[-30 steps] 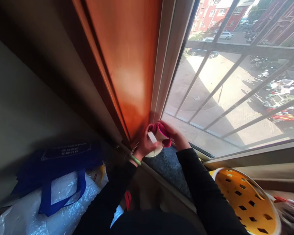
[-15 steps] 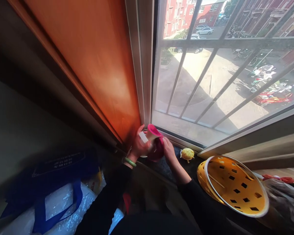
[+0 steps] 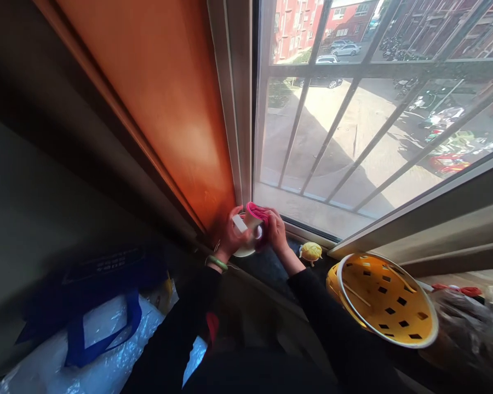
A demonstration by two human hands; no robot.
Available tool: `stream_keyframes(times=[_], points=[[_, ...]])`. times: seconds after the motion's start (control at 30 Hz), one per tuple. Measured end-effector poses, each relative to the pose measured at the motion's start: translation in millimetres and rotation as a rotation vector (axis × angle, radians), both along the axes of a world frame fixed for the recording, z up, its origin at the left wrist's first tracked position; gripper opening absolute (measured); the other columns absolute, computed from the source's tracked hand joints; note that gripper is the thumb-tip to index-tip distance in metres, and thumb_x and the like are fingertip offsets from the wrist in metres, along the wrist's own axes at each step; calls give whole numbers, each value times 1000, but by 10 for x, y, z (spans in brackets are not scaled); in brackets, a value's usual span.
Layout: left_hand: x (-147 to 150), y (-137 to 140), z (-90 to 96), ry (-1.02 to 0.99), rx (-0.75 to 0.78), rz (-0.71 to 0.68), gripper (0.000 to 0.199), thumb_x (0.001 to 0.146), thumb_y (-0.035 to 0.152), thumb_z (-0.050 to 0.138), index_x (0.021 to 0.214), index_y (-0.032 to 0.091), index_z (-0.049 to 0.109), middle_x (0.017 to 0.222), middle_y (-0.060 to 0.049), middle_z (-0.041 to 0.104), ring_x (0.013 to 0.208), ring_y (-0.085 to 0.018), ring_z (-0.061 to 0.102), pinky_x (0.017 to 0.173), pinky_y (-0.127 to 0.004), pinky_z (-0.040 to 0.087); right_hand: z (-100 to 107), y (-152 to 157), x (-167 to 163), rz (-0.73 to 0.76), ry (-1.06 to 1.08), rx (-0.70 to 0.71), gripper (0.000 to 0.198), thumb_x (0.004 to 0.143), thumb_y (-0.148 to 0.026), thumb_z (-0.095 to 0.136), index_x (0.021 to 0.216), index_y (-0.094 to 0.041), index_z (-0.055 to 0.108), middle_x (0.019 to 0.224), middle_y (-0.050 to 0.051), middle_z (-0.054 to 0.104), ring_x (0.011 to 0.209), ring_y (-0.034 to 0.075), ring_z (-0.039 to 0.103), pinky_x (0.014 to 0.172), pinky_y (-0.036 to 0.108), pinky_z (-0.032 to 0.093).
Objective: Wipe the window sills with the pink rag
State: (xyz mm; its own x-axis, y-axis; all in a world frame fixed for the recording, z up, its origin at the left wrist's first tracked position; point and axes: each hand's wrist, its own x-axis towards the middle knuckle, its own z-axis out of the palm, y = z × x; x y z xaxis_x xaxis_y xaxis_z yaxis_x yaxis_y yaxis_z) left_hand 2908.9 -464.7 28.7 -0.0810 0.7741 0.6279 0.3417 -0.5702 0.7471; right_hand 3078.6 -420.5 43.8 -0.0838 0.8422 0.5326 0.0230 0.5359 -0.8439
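My left hand (image 3: 229, 239), a green bangle at its wrist, is closed around a pale cup-like vessel (image 3: 251, 223) with a pink rim, tilted with its mouth upward. A small white block-shaped part (image 3: 239, 223) shows by those fingers; I cannot tell whether it belongs to the vessel. My right hand (image 3: 276, 231) grips a bunched magenta cloth (image 3: 264, 213) against the vessel's rim and right side. Motion smears the fingers and the lower part of the vessel. Under my left hand, a pale round dish edge (image 3: 244, 253) shows on the dark sill (image 3: 271, 271).
Right of my hands sits a yellow turtle-shaped figure (image 3: 311, 251). Beyond it stands a yellow basket (image 3: 429, 312) with a white rim. A barred window (image 3: 332, 137) rises ahead, an orange panel (image 3: 181, 109) at left. A blue bag (image 3: 102, 279) lies lower left.
My right hand has moved up and left, gathering the cloth, which hung lower beside the vessel, up to its rim. More of the pale dish shows below. The view has shifted slightly.
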Motion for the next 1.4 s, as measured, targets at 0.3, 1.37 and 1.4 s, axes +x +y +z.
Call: stream_keyframes(times=[0.3, 1.37, 1.4], points=[[135, -6, -1, -64, -24, 73, 72, 75, 26, 78, 140, 21, 47, 141, -18, 60, 110, -28, 69, 99, -48, 57, -342, -379, -235, -276, 61, -104, 46, 106, -44, 33, 135, -19, 58, 132, 14, 63, 132, 26, 54, 117, 52, 38], [300, 26, 85, -4, -82, 435, 58, 82, 55, 71, 123, 18, 52, 118, -16, 68, 106, -28, 70, 94, -44, 58, -618, -457, -101, -134, -273, -332, 50, 98, -37, 42, 141, -21, 62, 121, 15, 63, 110, 28, 58, 104, 47, 49], [313, 24, 90, -6, -90, 448, 58, 82, 56, 72, 122, 18, 52, 117, -15, 69, 105, -28, 70, 94, -44, 58, -614, -536, -94, -126, -259, -330, 49, 97, -37, 43, 140, -21, 63, 120, 15, 64, 108, 28, 59, 103, 47, 49]])
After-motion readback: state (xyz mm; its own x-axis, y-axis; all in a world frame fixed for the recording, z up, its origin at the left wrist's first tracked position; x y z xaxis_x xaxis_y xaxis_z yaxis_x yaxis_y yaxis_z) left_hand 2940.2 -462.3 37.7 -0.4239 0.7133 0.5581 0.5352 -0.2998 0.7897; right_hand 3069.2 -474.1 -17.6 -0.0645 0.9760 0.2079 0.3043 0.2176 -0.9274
